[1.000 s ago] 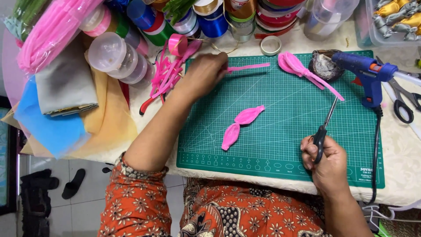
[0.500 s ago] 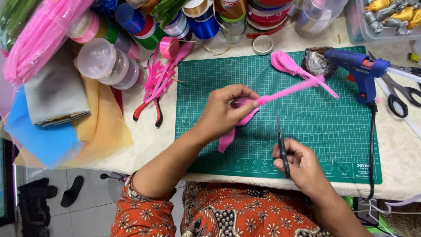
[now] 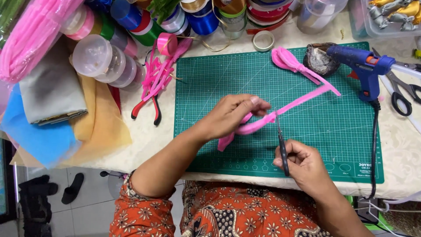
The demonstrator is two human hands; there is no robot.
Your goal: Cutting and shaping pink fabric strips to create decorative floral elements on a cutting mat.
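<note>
Left hand [image 3: 234, 115]: fingers curled, pinching a pink fuzzy stem [image 3: 298, 103] near its lower end, held just above the green cutting mat [image 3: 219, 79]; stem runs up-right toward the glue gun [image 3: 366, 66].
Right hand [image 3: 302, 164]: closed round the handles of small black scissors [image 3: 280, 140]; blades point up, tips right at the stem beside the left fingers. Blades look near shut, can't tell for sure – view too thin there.
Pink petals [image 3: 232, 134]: under/behind left hand, on the mat, partly hidden.
Risk 1: tips v. close to left fingertips; a slip or quick snip could nick skin.
Risk 2: stem is long & unsupported at far end – may twist in the blades, giving a skewed cut or cut in wrong spot.
Risk 3: far end of stem lies near the glue gun nozzle & the other pink bundle [image 3: 287, 59]; swinging it could snag them or touch hot glue.
Risk 4: gun cord [image 3: 375, 145] runs down mat's right edge near the right forearm; a tug may topple the gun.
</note>
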